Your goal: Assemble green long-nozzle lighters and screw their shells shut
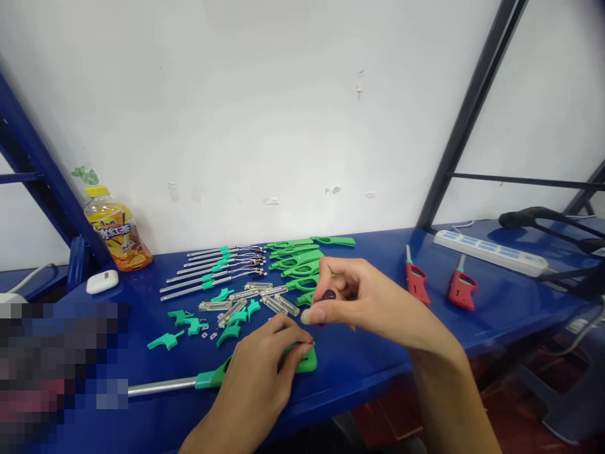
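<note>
A green long-necked lighter (308, 360) lies at the table's front edge, its silver tube (163, 386) pointing left. My left hand (265, 366) is closed over its body, fingertips near the handle's right end. Above that end, my right hand (343, 293) pinches a small screwdriver (329, 294) with a dark handle; its thin shaft points down at the lighter. Most of the screwdriver is hidden by my fingers. Behind my hands lie several clear fuel tanks (231, 311), teal triggers (165, 341), silver tubes with wires (196, 285) and green lighter shells (295, 260).
Two red lighters (417, 284) lie to the right, near a white power strip (491, 252). At the left stand a drink bottle (120, 233) and a white earbud case (103, 282). Dark metal posts (466, 120) rise beside the wall. A pixelated area covers the lower left.
</note>
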The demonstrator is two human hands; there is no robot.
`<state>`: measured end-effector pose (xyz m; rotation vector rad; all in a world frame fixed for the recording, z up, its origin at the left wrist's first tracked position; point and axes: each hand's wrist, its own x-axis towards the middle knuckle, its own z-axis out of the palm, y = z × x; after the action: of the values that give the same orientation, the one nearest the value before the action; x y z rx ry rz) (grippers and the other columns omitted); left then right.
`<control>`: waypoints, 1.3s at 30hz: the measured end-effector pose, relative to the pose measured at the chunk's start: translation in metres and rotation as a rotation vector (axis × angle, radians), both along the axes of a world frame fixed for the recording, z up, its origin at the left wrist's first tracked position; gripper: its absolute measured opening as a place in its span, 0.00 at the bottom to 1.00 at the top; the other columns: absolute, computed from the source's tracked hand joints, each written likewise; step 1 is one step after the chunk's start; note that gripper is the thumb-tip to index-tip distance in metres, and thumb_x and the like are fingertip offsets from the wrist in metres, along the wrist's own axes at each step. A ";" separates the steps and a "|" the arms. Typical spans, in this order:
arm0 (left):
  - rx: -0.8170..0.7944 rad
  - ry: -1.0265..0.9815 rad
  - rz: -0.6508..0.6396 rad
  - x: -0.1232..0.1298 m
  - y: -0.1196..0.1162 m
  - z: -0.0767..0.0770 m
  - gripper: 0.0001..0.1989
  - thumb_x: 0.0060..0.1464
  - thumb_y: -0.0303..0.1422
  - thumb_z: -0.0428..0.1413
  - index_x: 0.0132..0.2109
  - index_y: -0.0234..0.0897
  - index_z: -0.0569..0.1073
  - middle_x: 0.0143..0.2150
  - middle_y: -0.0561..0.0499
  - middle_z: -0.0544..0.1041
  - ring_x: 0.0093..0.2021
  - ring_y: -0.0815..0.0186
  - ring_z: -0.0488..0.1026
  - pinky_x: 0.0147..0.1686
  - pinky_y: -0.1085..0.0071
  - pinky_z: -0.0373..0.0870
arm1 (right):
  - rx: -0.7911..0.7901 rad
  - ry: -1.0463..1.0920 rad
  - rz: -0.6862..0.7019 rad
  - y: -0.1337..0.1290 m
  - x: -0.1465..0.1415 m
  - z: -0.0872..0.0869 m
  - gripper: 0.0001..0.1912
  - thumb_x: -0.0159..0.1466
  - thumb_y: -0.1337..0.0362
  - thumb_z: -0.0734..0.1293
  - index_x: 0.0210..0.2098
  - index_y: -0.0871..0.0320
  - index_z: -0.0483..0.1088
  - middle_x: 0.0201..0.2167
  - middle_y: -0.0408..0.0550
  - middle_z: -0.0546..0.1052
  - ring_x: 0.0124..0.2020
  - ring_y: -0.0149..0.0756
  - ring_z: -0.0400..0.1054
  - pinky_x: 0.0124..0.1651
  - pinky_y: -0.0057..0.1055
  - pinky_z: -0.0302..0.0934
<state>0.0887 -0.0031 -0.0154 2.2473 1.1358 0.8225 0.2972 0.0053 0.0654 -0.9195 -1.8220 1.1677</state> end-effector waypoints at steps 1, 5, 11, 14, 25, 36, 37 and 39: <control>0.001 0.003 -0.001 0.000 0.000 0.000 0.13 0.69 0.30 0.51 0.40 0.44 0.80 0.43 0.52 0.79 0.38 0.63 0.76 0.36 0.69 0.64 | 0.009 -0.010 0.045 0.000 0.000 0.001 0.12 0.65 0.57 0.76 0.36 0.56 0.73 0.19 0.33 0.69 0.19 0.23 0.56 0.21 0.20 0.51; -0.006 0.020 -0.006 -0.001 0.000 0.002 0.13 0.69 0.30 0.51 0.39 0.44 0.81 0.41 0.53 0.78 0.35 0.65 0.74 0.35 0.70 0.63 | 0.004 -0.047 0.200 -0.001 0.005 0.007 0.15 0.76 0.53 0.64 0.44 0.57 0.76 0.22 0.39 0.76 0.16 0.22 0.57 0.19 0.20 0.52; 0.002 0.030 0.008 0.000 0.000 0.001 0.12 0.69 0.30 0.52 0.40 0.45 0.81 0.43 0.53 0.78 0.38 0.64 0.75 0.37 0.69 0.64 | -0.059 0.033 0.024 0.000 0.003 -0.001 0.16 0.62 0.58 0.79 0.32 0.56 0.69 0.17 0.30 0.64 0.17 0.22 0.55 0.19 0.20 0.50; 0.020 0.026 0.006 -0.001 0.001 0.000 0.12 0.69 0.31 0.52 0.41 0.44 0.80 0.43 0.53 0.79 0.38 0.64 0.75 0.37 0.69 0.65 | 0.020 0.003 -0.081 -0.003 -0.001 -0.001 0.19 0.58 0.59 0.82 0.30 0.56 0.68 0.19 0.31 0.64 0.21 0.23 0.55 0.22 0.21 0.49; 0.015 0.041 0.015 0.000 -0.001 0.002 0.11 0.68 0.31 0.53 0.42 0.46 0.80 0.43 0.54 0.79 0.39 0.63 0.77 0.36 0.68 0.65 | -0.002 0.028 0.023 -0.003 0.002 0.006 0.14 0.65 0.57 0.77 0.29 0.58 0.74 0.20 0.34 0.65 0.21 0.23 0.54 0.23 0.25 0.46; 0.058 0.014 -0.018 -0.002 0.000 -0.001 0.13 0.70 0.31 0.51 0.41 0.45 0.80 0.43 0.53 0.80 0.38 0.64 0.77 0.36 0.70 0.66 | 0.086 -0.067 0.062 -0.009 0.002 0.008 0.12 0.70 0.54 0.71 0.44 0.55 0.82 0.24 0.37 0.71 0.21 0.25 0.57 0.23 0.26 0.49; 0.045 0.018 -0.018 -0.001 0.000 0.000 0.13 0.70 0.31 0.51 0.41 0.45 0.81 0.44 0.53 0.80 0.39 0.63 0.77 0.37 0.70 0.67 | 0.095 -0.062 0.085 -0.008 0.004 0.009 0.14 0.72 0.53 0.70 0.44 0.56 0.82 0.25 0.39 0.73 0.22 0.25 0.58 0.22 0.26 0.49; 0.024 0.023 -0.013 -0.001 0.000 0.002 0.14 0.70 0.31 0.51 0.41 0.46 0.81 0.45 0.53 0.79 0.41 0.63 0.78 0.40 0.69 0.67 | 0.103 -0.044 0.102 -0.005 0.006 0.009 0.15 0.71 0.53 0.70 0.40 0.58 0.83 0.27 0.42 0.75 0.23 0.26 0.58 0.23 0.27 0.50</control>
<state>0.0882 -0.0033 -0.0133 2.2877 1.1260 0.8109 0.3031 0.0005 0.0747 -0.8071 -1.9654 1.1118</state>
